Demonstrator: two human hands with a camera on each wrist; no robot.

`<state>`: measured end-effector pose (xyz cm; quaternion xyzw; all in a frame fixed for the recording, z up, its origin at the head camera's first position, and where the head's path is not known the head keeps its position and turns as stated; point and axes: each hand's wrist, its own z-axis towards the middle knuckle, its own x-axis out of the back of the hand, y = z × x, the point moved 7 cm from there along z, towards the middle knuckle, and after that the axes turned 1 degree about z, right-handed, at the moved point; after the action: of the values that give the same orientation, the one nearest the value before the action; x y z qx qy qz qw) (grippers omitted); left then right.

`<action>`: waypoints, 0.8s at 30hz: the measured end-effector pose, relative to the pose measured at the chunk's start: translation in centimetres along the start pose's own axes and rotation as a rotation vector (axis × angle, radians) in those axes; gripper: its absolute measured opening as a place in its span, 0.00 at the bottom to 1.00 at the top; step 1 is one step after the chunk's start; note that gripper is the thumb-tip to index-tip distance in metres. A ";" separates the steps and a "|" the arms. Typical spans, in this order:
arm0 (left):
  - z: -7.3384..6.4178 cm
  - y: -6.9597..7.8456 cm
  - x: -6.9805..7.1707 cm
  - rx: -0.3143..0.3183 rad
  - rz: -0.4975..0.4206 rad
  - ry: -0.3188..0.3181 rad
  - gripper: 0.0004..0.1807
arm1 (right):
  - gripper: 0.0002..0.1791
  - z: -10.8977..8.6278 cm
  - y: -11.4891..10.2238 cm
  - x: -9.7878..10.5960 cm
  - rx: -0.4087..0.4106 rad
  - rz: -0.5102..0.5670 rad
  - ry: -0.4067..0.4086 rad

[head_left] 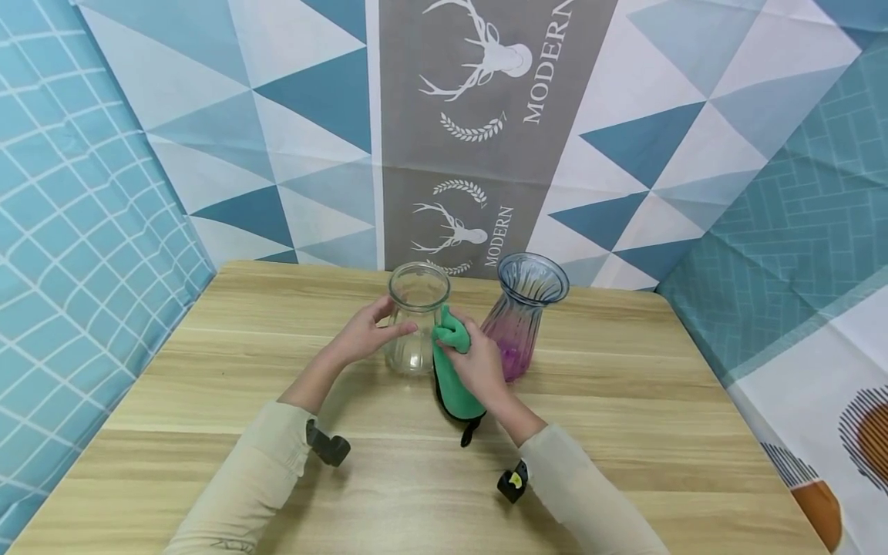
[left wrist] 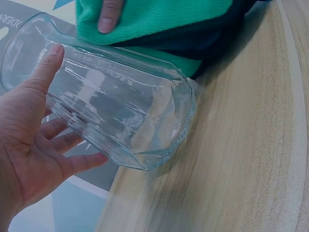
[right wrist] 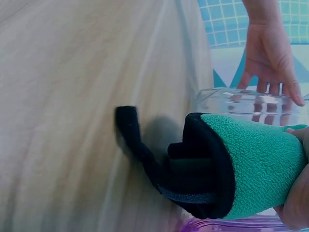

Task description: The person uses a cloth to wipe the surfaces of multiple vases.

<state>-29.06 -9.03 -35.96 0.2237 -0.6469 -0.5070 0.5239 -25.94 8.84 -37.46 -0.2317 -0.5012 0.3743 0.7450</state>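
Note:
A clear ribbed glass vase (head_left: 414, 356) stands upright near the back of the wooden table. My left hand (head_left: 373, 333) holds it from the left, thumb across the near side and fingers around the far side in the left wrist view. In my right hand (head_left: 479, 361) is a green terry cloth (right wrist: 256, 164) with black edging and a black strap (right wrist: 129, 128); my fingers grip its bunched upper part. The cloth lies along the vase's right side, its lower end hanging down near the tabletop. Part of the right hand is cut off in the right wrist view.
Just right of the right hand stands a second glass vase (head_left: 523, 320), flared, blue at the rim and purple at the base. The wooden table (head_left: 388, 493) ends at a patterned cloth backdrop (head_left: 319, 154). Blue tile-patterned cloth (head_left: 83, 231) hangs at the left.

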 end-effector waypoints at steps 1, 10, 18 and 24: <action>0.0 0.0 0.0 -0.001 -0.001 -0.001 0.37 | 0.29 -0.1 0.1 -0.1 -0.006 -0.014 -0.004; 0.0 0.1 0.0 -0.014 -0.008 -0.006 0.37 | 0.29 -0.5 0.7 -0.2 -0.031 -0.033 -0.021; 0.1 0.1 -0.1 -0.017 -0.006 -0.014 0.37 | 0.28 0.0 0.3 0.7 0.002 0.056 0.025; 0.1 0.0 -0.1 -0.006 0.000 -0.021 0.38 | 0.29 0.7 -0.7 1.6 0.046 0.111 0.052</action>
<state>-29.13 -8.96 -36.00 0.2168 -0.6508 -0.5111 0.5180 -26.02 9.71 -35.77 -0.2514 -0.4593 0.4202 0.7411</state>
